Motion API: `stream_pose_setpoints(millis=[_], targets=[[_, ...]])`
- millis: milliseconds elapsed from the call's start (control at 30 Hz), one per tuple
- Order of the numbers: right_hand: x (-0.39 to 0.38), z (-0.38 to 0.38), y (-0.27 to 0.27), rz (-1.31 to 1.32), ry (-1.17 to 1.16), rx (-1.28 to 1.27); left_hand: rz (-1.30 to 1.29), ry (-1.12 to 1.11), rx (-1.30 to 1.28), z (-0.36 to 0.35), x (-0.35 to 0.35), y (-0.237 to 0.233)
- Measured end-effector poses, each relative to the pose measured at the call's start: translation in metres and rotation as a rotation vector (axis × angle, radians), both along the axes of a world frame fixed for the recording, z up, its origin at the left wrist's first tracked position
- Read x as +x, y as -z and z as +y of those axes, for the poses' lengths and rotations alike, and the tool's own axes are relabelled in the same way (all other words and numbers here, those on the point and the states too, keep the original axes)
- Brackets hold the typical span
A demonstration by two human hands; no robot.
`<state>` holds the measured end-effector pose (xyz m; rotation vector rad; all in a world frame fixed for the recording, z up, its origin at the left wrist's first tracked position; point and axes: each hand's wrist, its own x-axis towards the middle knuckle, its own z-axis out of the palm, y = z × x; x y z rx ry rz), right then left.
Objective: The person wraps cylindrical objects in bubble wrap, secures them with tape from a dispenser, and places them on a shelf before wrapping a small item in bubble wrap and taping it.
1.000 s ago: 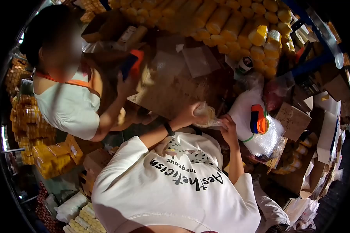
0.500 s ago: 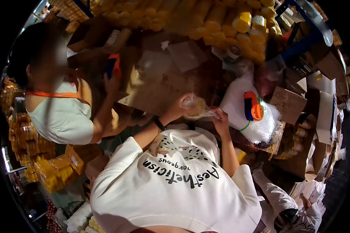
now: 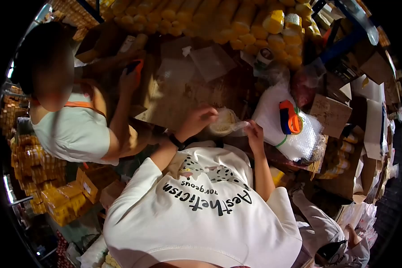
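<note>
A clear plastic bag (image 3: 223, 123) with something pale and round inside lies in front of my chest. My right hand (image 3: 253, 131) has its fingers pinched on the bag's gathered end, at the right. To the left of the bag is my left hand (image 3: 203, 119), its fingers curled towards the bag's edge; whether they touch the plastic is unclear. An orange and dark blue tape dispenser (image 3: 291, 118) rests on a roll of bubble wrap (image 3: 272, 105) beyond my right hand.
At the left, a co-worker (image 3: 73, 129) holds another orange and blue dispenser (image 3: 136, 69). Flat cardboard (image 3: 169, 100) and white sheets (image 3: 213, 60) cover the work surface. Yellow-ended rolls (image 3: 236, 27) are stacked behind. Another person (image 3: 328, 228) is at the lower right.
My left hand has moved slightly left and its grip on the bag has loosened. My right hand still pinches the bag's end. The co-worker's dispenser has shifted slightly right.
</note>
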<state>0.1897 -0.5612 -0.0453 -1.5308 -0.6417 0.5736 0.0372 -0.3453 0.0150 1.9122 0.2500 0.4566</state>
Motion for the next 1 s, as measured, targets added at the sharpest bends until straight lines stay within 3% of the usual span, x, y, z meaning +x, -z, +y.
stream_pose_setpoints(millis=[67, 167, 367, 567, 767, 867, 967, 1000], targets=[[-0.002, -0.001, 0.008, 0.056, 0.054, 0.065, 0.044, -0.087, 0.122, -0.009, 0.005, -0.009], [-0.005, 0.006, -0.016, 0.102, 0.074, 0.097, -0.029, -0.196, 0.012, -0.015, 0.013, 0.004], [0.002, 0.002, -0.027, 0.156, 0.067, -0.095, -0.200, -0.020, 0.694, -0.011, 0.013, -0.005], [-0.001, 0.006, -0.029, 0.171, 0.060, 0.114, -0.211, -0.079, 0.718, -0.031, 0.012, -0.016], [0.003, 0.022, -0.031, 0.058, 0.032, -0.010, -0.191, -0.094, 0.462, -0.030, 0.023, 0.007], [0.010, 0.036, -0.030, 0.054, 0.134, -0.051, -0.145, -0.131, 0.375, -0.030, 0.026, 0.013], [0.021, 0.031, -0.051, 0.042, 0.104, -0.105, -0.080, -0.185, 0.033, -0.037, 0.025, 0.015], [0.024, 0.029, -0.050, 0.046, 0.036, 0.041, -0.083, -0.197, 0.042, -0.037, 0.025, 0.015]])
